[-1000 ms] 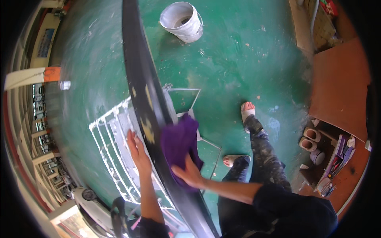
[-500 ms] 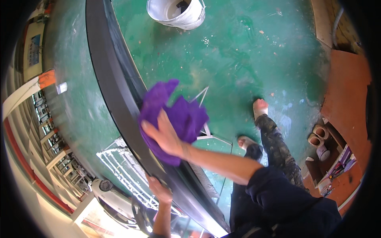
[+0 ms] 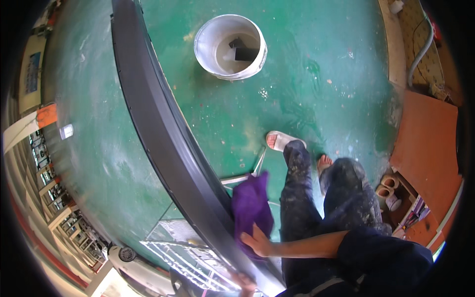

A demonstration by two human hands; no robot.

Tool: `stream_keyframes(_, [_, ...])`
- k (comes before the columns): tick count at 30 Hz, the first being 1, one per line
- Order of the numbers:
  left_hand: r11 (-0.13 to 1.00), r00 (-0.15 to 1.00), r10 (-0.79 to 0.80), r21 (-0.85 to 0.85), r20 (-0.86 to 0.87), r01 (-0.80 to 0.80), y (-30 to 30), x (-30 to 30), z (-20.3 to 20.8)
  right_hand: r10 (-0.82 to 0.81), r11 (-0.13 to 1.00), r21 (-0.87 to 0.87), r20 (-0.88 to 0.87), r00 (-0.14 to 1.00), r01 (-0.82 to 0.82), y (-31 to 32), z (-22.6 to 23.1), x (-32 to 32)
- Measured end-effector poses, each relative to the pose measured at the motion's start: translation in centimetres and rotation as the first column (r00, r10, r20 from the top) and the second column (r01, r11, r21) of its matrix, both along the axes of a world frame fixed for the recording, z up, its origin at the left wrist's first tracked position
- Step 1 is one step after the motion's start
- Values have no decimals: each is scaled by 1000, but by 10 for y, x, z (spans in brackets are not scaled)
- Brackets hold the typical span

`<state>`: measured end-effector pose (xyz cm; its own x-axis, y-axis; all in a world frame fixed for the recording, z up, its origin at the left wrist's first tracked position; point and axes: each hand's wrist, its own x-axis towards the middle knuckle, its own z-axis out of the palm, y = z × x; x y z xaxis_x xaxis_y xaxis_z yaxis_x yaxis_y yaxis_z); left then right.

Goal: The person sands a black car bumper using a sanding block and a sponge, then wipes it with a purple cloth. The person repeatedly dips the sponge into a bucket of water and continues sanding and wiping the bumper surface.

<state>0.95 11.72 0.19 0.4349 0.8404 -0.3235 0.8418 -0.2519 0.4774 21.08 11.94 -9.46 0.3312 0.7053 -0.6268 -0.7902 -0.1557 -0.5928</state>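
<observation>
A long dark grey panel (image 3: 158,123) runs from the upper left down to the lower middle, its edges bent by the lens. My right hand (image 3: 258,242) grips a purple cloth (image 3: 252,200) along the panel's right side, near its lower end. Part of the cloth hangs loose above the fingers, slightly blurred. Low in the picture, my left hand (image 3: 243,283) is at the panel's near end, smeared by motion, so its fingers cannot be made out. A pale metal stand (image 3: 237,179) shows beside the panel, partly behind the cloth.
A whitish bucket (image 3: 205,54) with dark pieces inside stands on the green floor (image 3: 307,89). My legs and feet are right of the panel. Reddish-brown boards (image 3: 428,158) and a shelf with rolls (image 3: 388,185) line the right; a pale car (image 3: 143,274) stands lower left.
My right hand and the cloth have moved down along the panel toward its near end. My left hand has slid the same way. My feet have shifted, and more of the bucket shows.
</observation>
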Motion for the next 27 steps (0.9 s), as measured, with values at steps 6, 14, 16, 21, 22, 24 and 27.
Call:
stream_keyframes(6, [991, 987, 120, -52, -104, -126, -1, 48, 20, -153, 982, 86, -158, 976, 168, 76, 10, 78])
stream_keyframes(14, [951, 935, 259, -107, -241, -291, 35, 150, 50, -287, 840, 380, -293, 912, 387, 302, -28, 345])
stream_keyframes(16, [930, 906, 307, -110, -293, -350, 57, 179, 64, -227, 840, 407, -337, 914, 359, 340, -36, 400])
stream_keyframes(21, [817, 807, 539, -84, -239, -571, 187, 272, 72, -202, 885, 351, -306, 930, 307, 347, -44, 400])
stream_keyframes(22, [794, 803, 572, -131, -166, -593, 238, 301, 59, -217, 918, 244, -349, 912, 312, 326, -34, 389])
stream_keyframes(24, [729, 758, 652, -295, 22, -618, 325, 356, 32, -166, 972, 76, -438, 883, 220, 275, 1, 325])
stream_keyframes(27, [581, 681, 711, -691, 175, -430, 407, 428, 4, -43, 998, -66, -511, 859, 10, 203, 40, 230])
